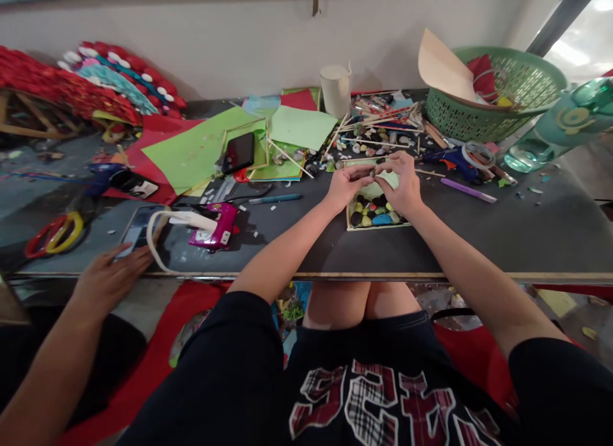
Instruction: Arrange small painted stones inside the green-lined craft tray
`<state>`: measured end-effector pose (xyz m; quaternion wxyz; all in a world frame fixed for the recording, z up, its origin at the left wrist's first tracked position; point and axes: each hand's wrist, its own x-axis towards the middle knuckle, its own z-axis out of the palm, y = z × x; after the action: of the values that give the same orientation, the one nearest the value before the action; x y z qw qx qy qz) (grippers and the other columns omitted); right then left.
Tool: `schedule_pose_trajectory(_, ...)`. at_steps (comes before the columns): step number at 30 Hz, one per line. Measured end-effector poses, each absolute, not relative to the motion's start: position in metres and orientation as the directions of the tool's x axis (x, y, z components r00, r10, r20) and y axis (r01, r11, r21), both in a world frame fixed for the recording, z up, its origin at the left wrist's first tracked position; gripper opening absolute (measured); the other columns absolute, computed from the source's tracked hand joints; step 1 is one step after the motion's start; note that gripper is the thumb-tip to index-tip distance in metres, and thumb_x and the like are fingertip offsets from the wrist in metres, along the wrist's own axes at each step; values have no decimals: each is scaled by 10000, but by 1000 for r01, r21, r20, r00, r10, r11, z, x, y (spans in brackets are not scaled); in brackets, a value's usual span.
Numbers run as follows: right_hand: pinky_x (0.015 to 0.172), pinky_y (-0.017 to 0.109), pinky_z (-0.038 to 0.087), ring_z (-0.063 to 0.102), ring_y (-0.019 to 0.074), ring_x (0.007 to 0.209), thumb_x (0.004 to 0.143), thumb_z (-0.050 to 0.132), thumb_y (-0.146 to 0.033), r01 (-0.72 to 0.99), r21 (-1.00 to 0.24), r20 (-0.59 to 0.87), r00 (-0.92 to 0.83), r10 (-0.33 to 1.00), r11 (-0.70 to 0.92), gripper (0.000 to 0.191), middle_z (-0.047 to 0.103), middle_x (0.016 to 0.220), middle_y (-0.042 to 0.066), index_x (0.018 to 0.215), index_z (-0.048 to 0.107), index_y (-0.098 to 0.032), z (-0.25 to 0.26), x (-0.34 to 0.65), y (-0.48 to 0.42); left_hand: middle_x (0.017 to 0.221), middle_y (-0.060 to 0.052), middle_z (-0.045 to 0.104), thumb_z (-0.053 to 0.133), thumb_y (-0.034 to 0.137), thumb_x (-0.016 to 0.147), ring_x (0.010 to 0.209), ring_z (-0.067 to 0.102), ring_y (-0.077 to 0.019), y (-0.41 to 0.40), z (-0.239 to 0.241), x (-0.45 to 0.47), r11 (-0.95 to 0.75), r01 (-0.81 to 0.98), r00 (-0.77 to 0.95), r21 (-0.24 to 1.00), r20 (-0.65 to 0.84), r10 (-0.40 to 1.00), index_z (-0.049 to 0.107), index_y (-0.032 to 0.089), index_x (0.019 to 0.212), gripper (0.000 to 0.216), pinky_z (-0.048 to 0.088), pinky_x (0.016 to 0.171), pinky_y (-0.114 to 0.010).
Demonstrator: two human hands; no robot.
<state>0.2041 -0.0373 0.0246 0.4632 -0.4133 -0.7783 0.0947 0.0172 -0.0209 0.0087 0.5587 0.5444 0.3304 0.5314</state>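
Note:
My left hand point(348, 183) and my right hand point(401, 183) meet above a shallow framed tray point(348, 221) with pale stick edges. Both are closed, thumbs and fingers pinched together at the tips around what looks like a small grey pebble point(372, 173). Inside the tray's near half lie several pebbles, black, yellow, red and green, and a larger blue stone point(382, 220). A pale green base shows in its far part, partly hidden by my hands. Just behind, loose pebbles point(393, 138) and thin wooden sticks point(378, 119) are heaped.
Left, another person's hand point(112, 273) touches a phone point(141, 225). Nearby are scissors point(55, 235), a magenta power socket point(216, 225) with a white cable, and a blue pen point(275, 199). Rightward lie a glue gun point(453, 158), a purple pen point(468, 190), a green basket point(498, 123) and a bottle point(555, 130).

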Motion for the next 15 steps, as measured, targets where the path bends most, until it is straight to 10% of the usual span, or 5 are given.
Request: schedule_pose_trajectory(15, 856, 477, 555, 672, 224, 814, 944, 620, -539, 416, -627, 624, -238, 744, 658, 496, 721, 914, 18, 1282, 382, -264, 24, 205, -29, 956, -79, 835, 905, 696, 602, 802, 755, -192, -21, 7, 17, -185, -150, 229, 971, 216, 949, 827, 191, 1056, 684, 619, 829, -352)
